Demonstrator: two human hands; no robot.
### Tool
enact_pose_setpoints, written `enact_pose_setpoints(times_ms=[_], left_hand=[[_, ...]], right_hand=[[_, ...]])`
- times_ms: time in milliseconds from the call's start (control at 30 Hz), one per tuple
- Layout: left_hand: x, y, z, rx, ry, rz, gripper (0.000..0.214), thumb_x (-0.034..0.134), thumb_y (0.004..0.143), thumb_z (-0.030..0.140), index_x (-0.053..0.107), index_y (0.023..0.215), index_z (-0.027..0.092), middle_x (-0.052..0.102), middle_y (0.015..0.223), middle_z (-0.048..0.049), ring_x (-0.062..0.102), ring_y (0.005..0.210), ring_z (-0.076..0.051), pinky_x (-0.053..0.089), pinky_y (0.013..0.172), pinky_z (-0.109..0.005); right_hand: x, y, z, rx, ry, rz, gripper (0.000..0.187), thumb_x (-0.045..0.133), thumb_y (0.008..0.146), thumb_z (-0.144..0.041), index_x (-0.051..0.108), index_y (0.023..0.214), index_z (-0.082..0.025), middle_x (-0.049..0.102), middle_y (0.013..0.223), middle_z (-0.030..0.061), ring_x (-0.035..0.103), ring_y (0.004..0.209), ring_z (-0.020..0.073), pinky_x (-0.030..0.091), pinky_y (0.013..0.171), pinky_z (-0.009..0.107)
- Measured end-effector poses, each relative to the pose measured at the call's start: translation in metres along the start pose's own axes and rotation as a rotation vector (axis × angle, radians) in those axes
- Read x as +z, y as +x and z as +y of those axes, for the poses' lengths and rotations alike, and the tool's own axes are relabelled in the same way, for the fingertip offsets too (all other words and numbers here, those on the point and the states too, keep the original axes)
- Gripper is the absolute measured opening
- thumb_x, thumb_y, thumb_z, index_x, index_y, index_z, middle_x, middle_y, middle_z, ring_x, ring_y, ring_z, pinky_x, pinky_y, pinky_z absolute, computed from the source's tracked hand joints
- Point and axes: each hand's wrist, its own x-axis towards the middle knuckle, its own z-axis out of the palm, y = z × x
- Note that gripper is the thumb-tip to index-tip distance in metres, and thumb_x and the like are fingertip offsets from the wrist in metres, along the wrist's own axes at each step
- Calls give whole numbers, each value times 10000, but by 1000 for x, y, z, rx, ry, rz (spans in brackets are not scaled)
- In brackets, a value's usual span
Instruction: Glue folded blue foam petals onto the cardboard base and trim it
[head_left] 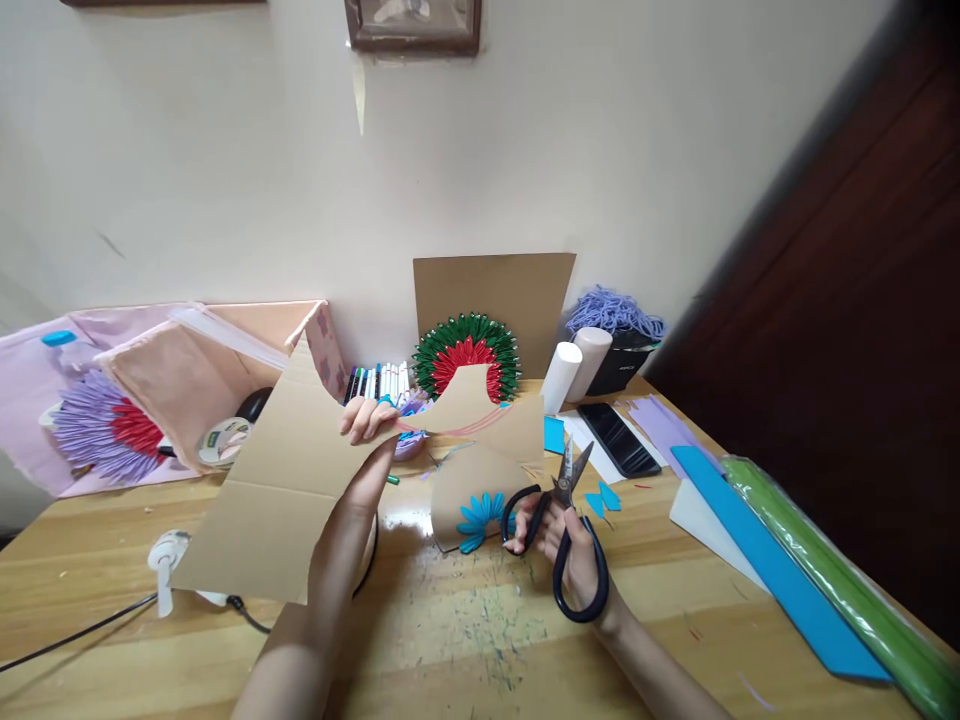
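Note:
My left hand (369, 418) grips a large piece of brown cardboard (270, 480) by its cut, curved edge and holds it up above the table. Pink curved lines are drawn along its right-hand part. In my right hand (574, 555) is a pair of scissors (564, 490) with black handles, its blades spread apart and pointing up, away from the cardboard. Below, a rounded cardboard piece (480, 480) carries a fan of blue paper petals (481, 520). Part of it is hidden by the scissors and my right fingers.
A green and red petal disc (466, 350) leans on a cardboard sheet (495, 275) at the wall. White rolls (562, 375), a phone (619, 440), blue paper (780, 570) and a green plastic-wrapped pack (825, 570) lie right. A pink box (202, 400) and purple petal disc (105, 425) stand left.

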Motion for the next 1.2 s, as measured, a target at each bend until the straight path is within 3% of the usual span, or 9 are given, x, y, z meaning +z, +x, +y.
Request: enact_pose_setpoints(times_ms=[200,333,400,533,633,733,833,933,1200], left_hand=[[12,1,-6,3,-129,-36,313,269,882,90,313,595,205,258,505,65,335,457,-75,388,532,-199],[11,2,-8,-60,-151,-84,232,327,820,57,325,634,196,312,548,60,386,506,-77,426,610,-215],[8,2,-8,-109,-171,-128,158,383,781,66,350,678,182,368,605,44,427,562,-79,438,652,-227],[5,1,-10,-178,-101,-142,104,455,724,83,401,716,171,426,680,15,468,620,-92,449,655,-237],[7,-1,-13,-212,13,-139,113,505,674,69,459,712,164,464,697,7,488,637,-94,458,655,-239],[9,-2,-16,-197,239,-71,96,564,667,67,543,719,146,547,735,-13,536,684,-104,466,648,-226],[8,-4,-18,-193,563,-13,86,654,680,164,610,741,120,605,748,-28,562,674,-112,462,589,-202],[7,-9,-22,-166,803,8,201,707,654,295,618,745,139,603,694,11,542,573,-99,435,514,-193],[16,-17,-25,-16,973,108,321,620,714,480,567,806,177,611,734,-5,563,501,-106,454,560,-217]], right_hand=[[-5,-2,5,-34,-114,-17,457,498,740,-621,521,826,-173,580,637,16,593,572,169,509,634,346],[-15,4,-4,-350,-414,164,260,614,752,-392,478,855,-196,598,758,26,604,686,171,502,720,351],[-19,9,-17,-563,-521,267,304,684,694,-282,444,865,-213,607,887,47,608,838,190,486,782,359],[-17,15,-40,-747,-570,196,347,693,669,-165,410,860,-225,599,820,5,611,784,160,474,806,378],[-9,15,-43,-755,-585,117,251,659,710,-163,436,814,-212,602,816,12,606,768,150,475,784,354],[-2,14,-40,-712,-592,217,211,666,717,-219,463,769,-196,586,777,10,600,769,155,480,739,320],[1,18,-43,-551,-556,361,291,711,663,-329,489,780,-182,539,693,-19,550,597,120,469,571,257],[2,27,-53,-399,-494,349,371,726,618,-415,513,794,-167,529,649,-27,487,505,94,414,465,220],[-3,24,-69,-436,-475,426,381,533,753,-562,513,881,-204,553,752,-12,535,608,102,465,620,245]])
